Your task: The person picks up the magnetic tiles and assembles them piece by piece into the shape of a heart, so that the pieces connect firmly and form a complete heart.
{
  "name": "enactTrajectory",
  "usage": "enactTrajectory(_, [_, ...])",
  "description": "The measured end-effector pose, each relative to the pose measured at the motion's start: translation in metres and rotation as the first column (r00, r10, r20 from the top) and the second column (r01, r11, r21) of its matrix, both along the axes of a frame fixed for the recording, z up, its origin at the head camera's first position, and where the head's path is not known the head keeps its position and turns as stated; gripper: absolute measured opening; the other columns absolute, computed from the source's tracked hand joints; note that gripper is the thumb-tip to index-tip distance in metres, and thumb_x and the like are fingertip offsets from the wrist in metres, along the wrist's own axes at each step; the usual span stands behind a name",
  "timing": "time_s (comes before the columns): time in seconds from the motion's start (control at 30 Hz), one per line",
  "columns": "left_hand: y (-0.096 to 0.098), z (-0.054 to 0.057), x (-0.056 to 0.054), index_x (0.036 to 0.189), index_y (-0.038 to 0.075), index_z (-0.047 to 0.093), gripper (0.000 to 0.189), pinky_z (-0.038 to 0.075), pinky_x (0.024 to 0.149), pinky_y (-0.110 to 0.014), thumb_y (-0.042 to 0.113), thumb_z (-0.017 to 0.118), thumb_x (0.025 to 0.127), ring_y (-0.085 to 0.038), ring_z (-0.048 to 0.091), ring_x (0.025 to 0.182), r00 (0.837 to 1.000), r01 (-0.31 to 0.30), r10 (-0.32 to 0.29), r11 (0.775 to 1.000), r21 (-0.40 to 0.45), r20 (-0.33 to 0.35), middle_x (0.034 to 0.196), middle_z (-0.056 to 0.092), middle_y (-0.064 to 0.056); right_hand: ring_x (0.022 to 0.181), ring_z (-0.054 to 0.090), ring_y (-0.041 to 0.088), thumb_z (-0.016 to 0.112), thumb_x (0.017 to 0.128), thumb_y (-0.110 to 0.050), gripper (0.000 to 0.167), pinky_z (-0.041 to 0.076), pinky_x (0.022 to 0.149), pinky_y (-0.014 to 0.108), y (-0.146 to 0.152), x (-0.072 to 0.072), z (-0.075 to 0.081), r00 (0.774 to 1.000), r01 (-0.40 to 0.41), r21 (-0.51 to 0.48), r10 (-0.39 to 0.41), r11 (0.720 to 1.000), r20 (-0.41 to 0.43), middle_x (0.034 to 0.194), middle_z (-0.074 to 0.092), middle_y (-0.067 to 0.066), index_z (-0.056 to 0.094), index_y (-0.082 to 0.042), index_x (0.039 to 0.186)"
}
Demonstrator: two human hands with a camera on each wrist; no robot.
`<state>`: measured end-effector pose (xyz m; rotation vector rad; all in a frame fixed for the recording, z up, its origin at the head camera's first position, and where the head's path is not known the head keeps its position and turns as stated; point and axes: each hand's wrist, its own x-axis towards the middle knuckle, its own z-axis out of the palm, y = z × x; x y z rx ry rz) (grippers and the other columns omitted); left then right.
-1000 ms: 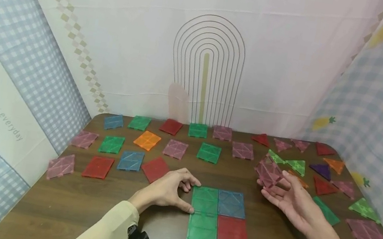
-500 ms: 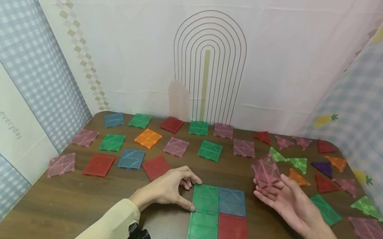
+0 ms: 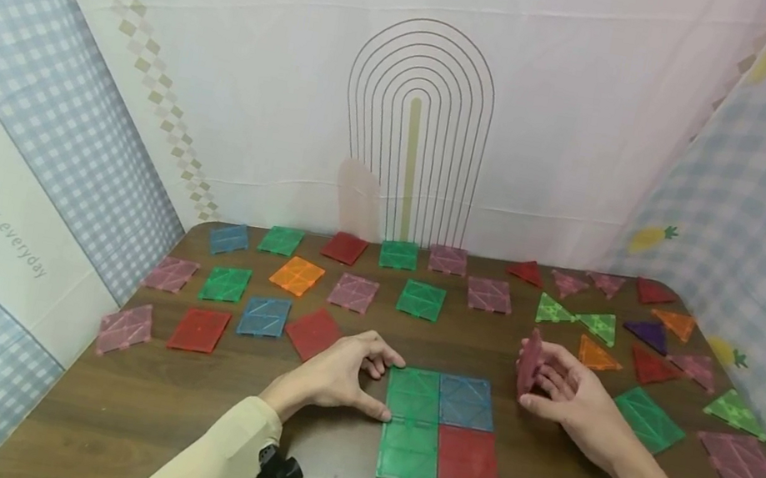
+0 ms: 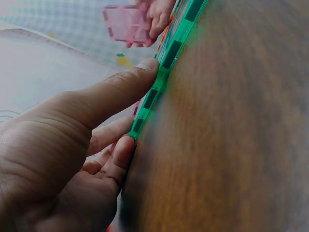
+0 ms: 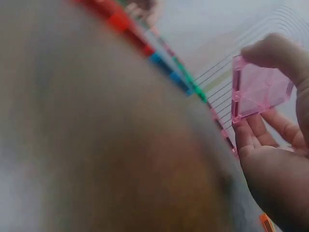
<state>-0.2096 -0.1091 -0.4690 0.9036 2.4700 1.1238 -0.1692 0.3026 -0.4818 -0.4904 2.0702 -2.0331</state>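
Observation:
My right hand (image 3: 579, 403) pinches a translucent pink square magnetic tile (image 5: 260, 89) between thumb and fingers. The tile stands on edge above the table, right of a flat two-by-two block of square magnetic tiles. In that block, two green tiles (image 3: 410, 451) form the left column, with a blue tile (image 3: 466, 403) at upper right and a red tile (image 3: 469, 461) at lower right. My left hand (image 3: 341, 372) rests by the block's left side. Its thumb touches the green edge and a fingertip touches the far left corner, as the left wrist view shows.
Loose square tiles, such as an orange one (image 3: 296, 276) and a red one (image 3: 199, 329), lie spread across the back and left of the wooden table (image 3: 119, 406). Several triangles, including a purple one (image 3: 648, 334), lie at the right, near a larger pink tile (image 3: 746, 466).
My right hand has turned the pink tile from a slanted, face-on view to nearly edge-on, and its thumb has come down to the tile's near edge. The left hand stays at the block.

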Motion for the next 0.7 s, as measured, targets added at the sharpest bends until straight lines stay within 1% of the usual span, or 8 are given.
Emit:
enactTrajectory(0.1, [0.002,0.0,0.0,0.139,0.02,0.074,0.067,0.058,0.1,-0.031,0.031,0.104,0.08,-0.01,0.065,0.106,1.0,0.003,-0.003,1.0,-0.001,0.004,0.117,0.062,0.005,0.133,0.06,-0.003,0.081,0.098,0.004,0.076,0.054,0.105,0.015,0.0,0.003,-0.005,0.998,0.024,0.144,-0.014,0.989,-0.068,0.159,0.052,0.008,0.04,0.001,0.161])
enactTrajectory(0.17, [0.002,0.0,-0.001,0.139,0.02,0.074,0.067,0.058,0.1,-0.031,0.032,0.104,0.08,-0.009,0.065,0.106,1.0,0.005,-0.005,1.0,-0.002,0.004,0.117,0.062,0.005,0.133,0.061,-0.002,0.086,0.095,0.001,0.079,0.055,0.104,0.016,-0.001,0.004,-0.008,0.993,0.011,0.205,0.013,0.979,-0.115,0.161,0.049,0.019,0.041,0.001,0.161])
enactTrajectory(0.23, [0.002,-0.001,-0.001,0.138,0.021,0.074,0.066,0.058,0.1,-0.03,0.032,0.104,0.08,-0.009,0.065,0.105,1.0,0.005,-0.005,1.0,-0.004,0.002,0.117,0.062,0.005,0.135,0.061,0.001,0.088,0.094,-0.001,0.082,0.055,0.105,0.018,-0.003,0.004,-0.011,0.987,-0.012,0.242,0.051,0.97,-0.155,0.164,0.046,0.026,0.043,-0.002,0.161])
enactTrajectory(0.33, [0.001,-0.001,-0.002,0.138,0.021,0.074,0.066,0.058,0.1,-0.03,0.032,0.104,0.08,-0.008,0.065,0.105,1.0,0.006,-0.006,1.0,-0.003,-0.004,0.117,0.062,0.004,0.137,0.061,0.006,0.09,0.093,-0.005,0.082,0.055,0.106,0.019,-0.006,0.003,-0.013,0.972,-0.042,0.288,0.106,0.957,-0.209,0.164,0.048,0.026,0.044,-0.004,0.161])
enactTrajectory(0.43, [0.001,-0.002,-0.003,0.138,0.021,0.074,0.066,0.058,0.1,-0.03,0.032,0.104,0.08,-0.008,0.065,0.105,1.0,0.006,-0.006,1.0,-0.002,-0.006,0.117,0.062,0.004,0.134,0.064,0.012,0.092,0.092,-0.008,0.082,0.057,0.102,0.022,-0.009,0.003,-0.013,0.962,-0.065,0.314,0.144,0.947,-0.234,0.162,0.051,0.022,0.045,-0.005,0.16])
enactTrajectory(0.57, [0.001,-0.001,-0.003,0.138,0.022,0.074,0.067,0.058,0.099,-0.031,0.034,0.105,0.08,-0.008,0.065,0.105,1.0,0.005,-0.005,1.0,-0.015,-0.001,0.116,0.062,0.005,0.132,0.065,0.015,0.093,0.093,-0.011,0.083,0.057,0.102,0.024,-0.013,0.003,-0.011,0.954,-0.074,0.337,0.166,0.939,-0.251,0.16,0.053,0.02,0.045,-0.006,0.161])
enactTrajectory(0.7, [0.003,0.004,-0.007,0.135,0.02,0.075,0.065,0.059,0.096,-0.028,0.035,0.105,0.08,-0.008,0.066,0.102,0.999,0.021,-0.023,0.998,-0.052,-0.028,0.116,0.064,0.005,0.13,0.066,0.017,0.092,0.094,-0.012,0.082,0.056,0.104,0.023,-0.015,0.003,-0.01,0.945,-0.073,0.355,0.178,0.932,-0.274,0.159,0.055,0.018,0.045,-0.006,0.161])
